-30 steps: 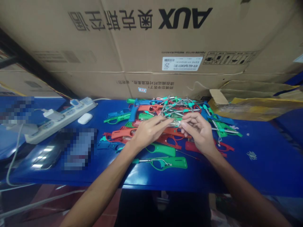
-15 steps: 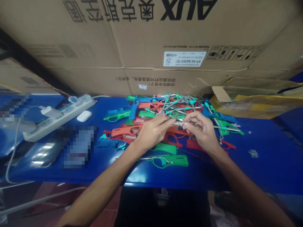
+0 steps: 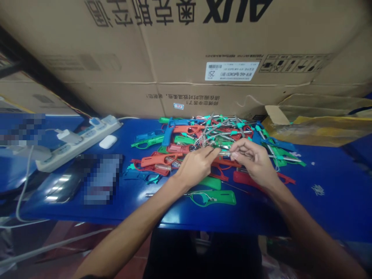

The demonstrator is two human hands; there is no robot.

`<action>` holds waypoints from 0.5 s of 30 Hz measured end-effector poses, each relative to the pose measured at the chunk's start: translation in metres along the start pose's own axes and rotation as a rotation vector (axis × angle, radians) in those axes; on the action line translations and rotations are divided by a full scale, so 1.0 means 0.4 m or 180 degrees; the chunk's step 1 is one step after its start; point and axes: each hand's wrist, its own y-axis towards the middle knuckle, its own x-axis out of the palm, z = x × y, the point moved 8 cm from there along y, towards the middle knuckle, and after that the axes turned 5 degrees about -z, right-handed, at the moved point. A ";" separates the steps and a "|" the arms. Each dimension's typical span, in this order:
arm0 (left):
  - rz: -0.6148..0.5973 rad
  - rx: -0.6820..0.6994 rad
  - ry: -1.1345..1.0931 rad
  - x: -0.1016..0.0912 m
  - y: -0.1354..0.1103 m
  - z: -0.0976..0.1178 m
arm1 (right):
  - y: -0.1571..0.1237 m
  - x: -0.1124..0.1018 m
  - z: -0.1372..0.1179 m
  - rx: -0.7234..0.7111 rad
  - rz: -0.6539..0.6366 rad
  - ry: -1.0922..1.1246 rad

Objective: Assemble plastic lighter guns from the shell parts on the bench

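Note:
Between my two hands is a small clear tube (image 3: 224,153), pinched at both ends over a heap of parts. The fingers of my left hand (image 3: 195,166) are closed on its left end. On the right end, the thumb and fingertips of my right hand (image 3: 253,158) press together. Around them lie long-nosed lighters and their coloured shells: an orange shell (image 3: 157,159) left of my left hand, a red shell (image 3: 247,179) under my right. A green lighter (image 3: 217,197) with a metal barrel and white wire lies nearest to me.
A large cardboard box (image 3: 174,69) walls off the back of the blue table (image 3: 279,213). At left are a white power strip (image 3: 78,143), a white earbud case (image 3: 108,142) and a dark phone (image 3: 65,182). A taped carton (image 3: 316,130) stands at right.
The whole view has shifted slightly, so things appear farther right. My hands keep hold of the clear tube, and more of it shows between my fingers.

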 end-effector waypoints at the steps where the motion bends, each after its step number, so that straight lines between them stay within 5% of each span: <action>1: -0.0062 -0.0014 0.0024 0.004 -0.001 0.001 | -0.001 0.002 0.000 0.0015 -0.0023 0.0023; 9: -0.0321 -0.0148 0.0322 0.023 0.005 0.010 | -0.005 0.005 0.028 0.0352 -0.0009 0.0251; 15: -0.0125 -0.0117 0.0700 0.006 0.011 0.029 | -0.001 0.006 0.025 0.0343 -0.0160 0.0235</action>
